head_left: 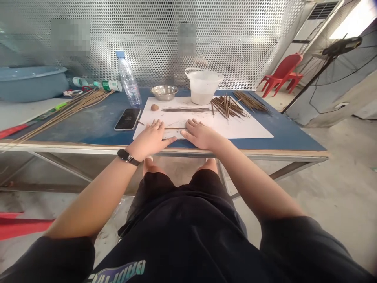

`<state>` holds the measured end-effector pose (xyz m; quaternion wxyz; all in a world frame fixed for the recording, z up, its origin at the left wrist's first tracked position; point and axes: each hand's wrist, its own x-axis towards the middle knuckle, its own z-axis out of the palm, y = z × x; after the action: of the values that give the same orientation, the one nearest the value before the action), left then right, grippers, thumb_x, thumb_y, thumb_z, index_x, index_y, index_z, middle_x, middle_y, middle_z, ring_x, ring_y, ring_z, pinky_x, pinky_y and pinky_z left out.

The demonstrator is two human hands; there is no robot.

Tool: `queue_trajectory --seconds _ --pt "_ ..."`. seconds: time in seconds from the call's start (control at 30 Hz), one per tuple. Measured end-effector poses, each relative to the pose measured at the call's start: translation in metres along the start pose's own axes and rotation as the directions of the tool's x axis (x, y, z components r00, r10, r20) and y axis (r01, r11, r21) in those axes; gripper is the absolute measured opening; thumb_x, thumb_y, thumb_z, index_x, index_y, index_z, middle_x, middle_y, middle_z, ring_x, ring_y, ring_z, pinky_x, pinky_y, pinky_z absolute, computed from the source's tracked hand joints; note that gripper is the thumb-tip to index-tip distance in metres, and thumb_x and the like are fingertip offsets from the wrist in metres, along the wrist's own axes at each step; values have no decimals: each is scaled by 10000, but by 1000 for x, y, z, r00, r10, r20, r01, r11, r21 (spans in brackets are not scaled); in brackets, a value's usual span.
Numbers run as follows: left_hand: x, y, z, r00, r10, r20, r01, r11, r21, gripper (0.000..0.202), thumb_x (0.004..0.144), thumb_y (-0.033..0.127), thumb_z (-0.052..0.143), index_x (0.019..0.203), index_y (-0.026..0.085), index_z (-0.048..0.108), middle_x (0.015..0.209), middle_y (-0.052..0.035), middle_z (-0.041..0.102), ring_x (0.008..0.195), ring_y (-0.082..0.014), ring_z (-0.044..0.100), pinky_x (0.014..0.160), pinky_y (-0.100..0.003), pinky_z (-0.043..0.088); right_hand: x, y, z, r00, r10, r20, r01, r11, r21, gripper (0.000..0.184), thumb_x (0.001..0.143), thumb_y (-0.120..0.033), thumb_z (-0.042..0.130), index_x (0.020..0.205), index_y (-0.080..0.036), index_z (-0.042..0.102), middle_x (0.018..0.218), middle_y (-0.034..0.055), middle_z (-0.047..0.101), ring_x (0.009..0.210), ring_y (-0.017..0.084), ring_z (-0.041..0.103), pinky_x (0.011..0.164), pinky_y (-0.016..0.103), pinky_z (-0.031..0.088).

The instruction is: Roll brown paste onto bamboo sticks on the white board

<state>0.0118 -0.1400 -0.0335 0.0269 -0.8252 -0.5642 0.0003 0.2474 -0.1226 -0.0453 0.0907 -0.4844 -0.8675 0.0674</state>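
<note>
My left hand (151, 137) and my right hand (200, 133) lie flat, palms down and fingers stretched, on a white sheet (253, 127) at the table's near edge. Between and under them runs a thin brown stick (176, 128). A black watch sits on my left wrist. Farther back on the sheet lie a row of thin dark sticks (185, 109), a small brown lump (154, 107) and a loose heap of coated sticks (228, 107).
A black phone (128, 118) lies left of the sheet, a water bottle (129, 80) behind it. A steel bowl (164, 92) and white bucket (203, 85) stand at the back. Bare sticks (67, 110) spread left. A fan (338, 51) and a red chair (281, 72) stand right.
</note>
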Motion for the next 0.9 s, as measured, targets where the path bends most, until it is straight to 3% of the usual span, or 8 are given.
queue_trajectory --seconds 0.2,0.33,0.53,0.67,0.9 --pt "-23 1 -3 999 40 2 -40 999 -9 967 1149 647 441 1743 -100 284 1813 -344 273 1731 -419 255 1402 -521 245 -29 2 8 999 -47 -16 48 998 48 1200 1038 -889 50 1744 29 364 1846 287 282 1753 446 175 1421 613 161" --pt "-38 2 -4 999 33 16 -32 999 -28 989 1148 659 426 1758 -97 236 1829 -322 240 1734 -414 250 1402 -537 248 -42 1 9 997 -73 -9 73 994 81 1209 1021 -921 74 1756 -6 367 1851 267 282 1753 449 170 1411 644 185" --pt "-8 -6 -1 999 31 -5 -31 999 17 979 1153 632 428 1717 -155 280 1796 -362 314 1714 -432 304 1388 -516 263 -13 6 -1 999 13 33 -15 998 60 1271 1003 -914 -13 1762 57 299 1860 292 228 1753 448 168 1420 576 181" --pt "7 -13 0 1000 14 11 -15 999 35 929 1161 580 427 1717 -150 282 1800 -356 313 1716 -429 298 1378 -516 276 -4 10 0 1000 9 8 -9 998 58 1242 1021 -892 -20 1742 47 356 1840 302 287 1739 460 222 1396 602 240" --pt "-32 -11 -1 999 48 -3 -49 999 -21 947 1136 667 420 1755 -43 315 1815 -303 320 1724 -394 297 1389 -493 282 -41 10 8 999 -43 -5 43 997 66 1207 1035 -894 52 1750 29 354 1852 284 261 1755 440 162 1423 610 159"
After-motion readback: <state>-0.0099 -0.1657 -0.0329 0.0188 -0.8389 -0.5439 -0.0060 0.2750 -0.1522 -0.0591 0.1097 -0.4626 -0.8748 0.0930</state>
